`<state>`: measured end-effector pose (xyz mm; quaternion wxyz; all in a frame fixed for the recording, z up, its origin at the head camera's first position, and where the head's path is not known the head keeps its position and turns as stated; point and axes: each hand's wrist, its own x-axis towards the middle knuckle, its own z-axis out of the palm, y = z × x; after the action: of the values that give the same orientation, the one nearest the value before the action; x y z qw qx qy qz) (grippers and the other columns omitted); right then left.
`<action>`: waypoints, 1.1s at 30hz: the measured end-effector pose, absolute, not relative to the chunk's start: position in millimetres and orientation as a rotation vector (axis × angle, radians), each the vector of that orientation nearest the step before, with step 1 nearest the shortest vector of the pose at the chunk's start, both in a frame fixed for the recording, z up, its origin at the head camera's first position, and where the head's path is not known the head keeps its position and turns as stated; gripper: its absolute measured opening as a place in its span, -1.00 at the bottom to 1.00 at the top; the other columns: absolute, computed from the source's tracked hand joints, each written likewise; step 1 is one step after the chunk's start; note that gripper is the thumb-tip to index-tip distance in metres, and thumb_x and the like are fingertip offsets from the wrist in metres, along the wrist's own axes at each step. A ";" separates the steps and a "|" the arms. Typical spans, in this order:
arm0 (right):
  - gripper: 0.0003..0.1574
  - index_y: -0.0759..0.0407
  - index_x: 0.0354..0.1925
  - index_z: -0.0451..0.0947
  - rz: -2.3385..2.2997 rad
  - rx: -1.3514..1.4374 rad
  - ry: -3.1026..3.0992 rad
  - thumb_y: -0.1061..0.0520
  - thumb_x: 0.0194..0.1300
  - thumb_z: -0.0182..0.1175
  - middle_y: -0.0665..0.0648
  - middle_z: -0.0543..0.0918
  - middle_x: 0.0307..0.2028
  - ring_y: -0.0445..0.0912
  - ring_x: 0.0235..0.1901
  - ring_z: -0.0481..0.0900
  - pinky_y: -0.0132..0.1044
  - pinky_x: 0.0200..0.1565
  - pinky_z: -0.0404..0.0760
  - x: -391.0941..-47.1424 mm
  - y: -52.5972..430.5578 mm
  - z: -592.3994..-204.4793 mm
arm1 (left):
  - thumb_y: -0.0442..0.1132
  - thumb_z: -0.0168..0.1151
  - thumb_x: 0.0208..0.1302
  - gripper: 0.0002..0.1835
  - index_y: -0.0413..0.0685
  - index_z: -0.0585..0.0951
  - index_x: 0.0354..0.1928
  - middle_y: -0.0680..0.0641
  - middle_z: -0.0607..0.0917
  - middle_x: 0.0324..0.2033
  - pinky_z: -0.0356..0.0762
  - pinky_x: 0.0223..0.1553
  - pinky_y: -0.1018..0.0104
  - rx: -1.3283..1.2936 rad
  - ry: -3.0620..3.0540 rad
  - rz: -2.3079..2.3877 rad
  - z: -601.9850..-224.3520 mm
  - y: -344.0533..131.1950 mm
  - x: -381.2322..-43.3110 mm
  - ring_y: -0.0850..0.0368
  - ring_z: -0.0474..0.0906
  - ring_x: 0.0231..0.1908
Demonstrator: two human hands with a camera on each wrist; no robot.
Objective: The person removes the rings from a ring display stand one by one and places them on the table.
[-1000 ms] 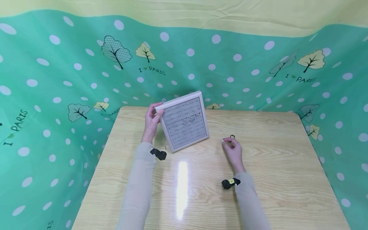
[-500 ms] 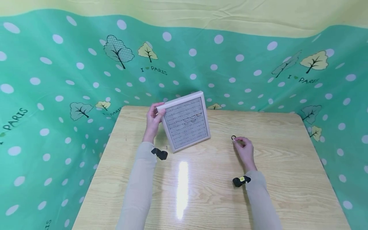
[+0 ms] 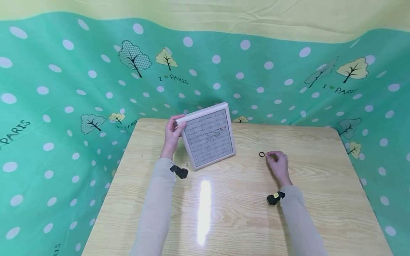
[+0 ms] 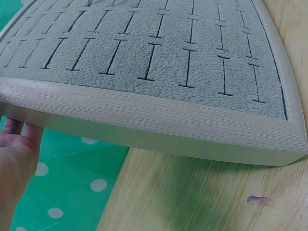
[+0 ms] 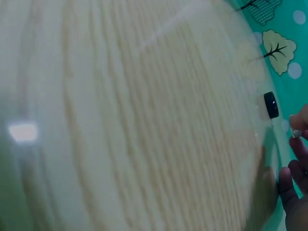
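A ring display board point(image 3: 209, 137) with a pale frame and slotted grey padding leans tilted at the back of the table. My left hand point(image 3: 172, 133) grips its upper left corner, thumb on the front of the frame; in the left wrist view fingers point(image 4: 30, 134) reach behind the frame's edge. Several silvery rings point(image 3: 216, 132) sit in the board's slots. On the right, my right hand point(image 3: 279, 166) pinches a small silvery piece point(image 5: 296, 132) between thumb and finger; its full shape is hidden. Just left of those fingertips lies a black ring point(image 3: 261, 154) on the table.
The wood-grain table point(image 3: 237, 213) carries a bright strip of reflected light. A tiny dark mark point(image 3: 187, 164) shows beside the board's lower left corner. Green dotted cloth point(image 3: 282, 78) hangs behind the table and along both sides.
My right hand has moved rightward past the black ring, which now shows whole beside the fingertips. The left hand and the board hold their place; the head view has shifted slightly.
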<state>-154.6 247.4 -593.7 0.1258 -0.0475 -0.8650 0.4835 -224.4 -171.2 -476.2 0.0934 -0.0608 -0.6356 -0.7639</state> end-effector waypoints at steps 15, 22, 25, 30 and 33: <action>-0.87 0.44 -0.24 0.59 1.440 -0.157 -2.428 0.38 0.20 0.26 0.27 0.52 -0.25 -0.24 -0.39 0.36 -0.62 -0.39 0.33 -156.0 258.5 -607.9 | -0.35 0.18 0.35 -0.63 -0.31 0.42 0.14 -0.03 0.63 -0.19 0.68 -0.33 0.28 -0.174 -1.899 -2.268 -476.4 -171.5 -224.9 0.11 0.59 -0.28; -0.91 0.43 -0.27 0.59 1.350 -0.098 -2.452 0.37 0.22 0.25 0.28 0.51 -0.26 -0.20 -0.40 0.36 -0.63 -0.41 0.30 -156.7 259.9 -614.2 | -0.38 0.14 0.36 -0.62 -0.37 0.38 0.16 0.00 0.63 -0.20 0.68 -0.34 0.29 -0.188 -1.890 -2.291 -477.7 -172.5 -226.3 0.13 0.59 -0.30; -0.92 0.42 -0.28 0.59 1.333 -0.095 -2.458 0.37 0.22 0.25 0.27 0.50 -0.25 -0.20 -0.40 0.35 -0.61 -0.41 0.30 -156.8 259.9 -614.6 | -0.40 0.12 0.37 -0.61 -0.38 0.36 0.18 0.01 0.63 -0.20 0.68 -0.35 0.28 -0.202 -1.894 -2.287 -478.5 -173.2 -226.8 0.14 0.59 -0.30; -0.92 0.42 -0.28 0.59 1.315 -0.099 -2.460 0.38 0.22 0.25 0.26 0.49 -0.25 -0.24 -0.39 0.33 -0.59 -0.40 0.30 -157.1 259.6 -615.2 | -0.42 0.12 0.37 -0.62 -0.40 0.36 0.17 0.02 0.63 -0.21 0.68 -0.35 0.30 -0.193 -1.886 -2.298 -477.3 -172.7 -226.4 0.14 0.59 -0.30; -0.91 0.43 -0.27 0.59 1.324 -0.100 -2.458 0.38 0.21 0.24 0.27 0.48 -0.25 -0.22 -0.38 0.33 -0.60 -0.39 0.29 -156.5 259.4 -614.6 | -0.39 0.14 0.36 -0.64 -0.38 0.39 0.14 0.00 0.63 -0.21 0.68 -0.34 0.31 -0.176 -1.888 -2.293 -476.7 -171.8 -225.6 0.14 0.59 -0.30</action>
<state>-156.5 259.4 -614.6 0.1730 -0.0351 -0.8666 0.4666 -225.6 -171.8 -476.7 0.0830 -0.0591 -0.6323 -0.7680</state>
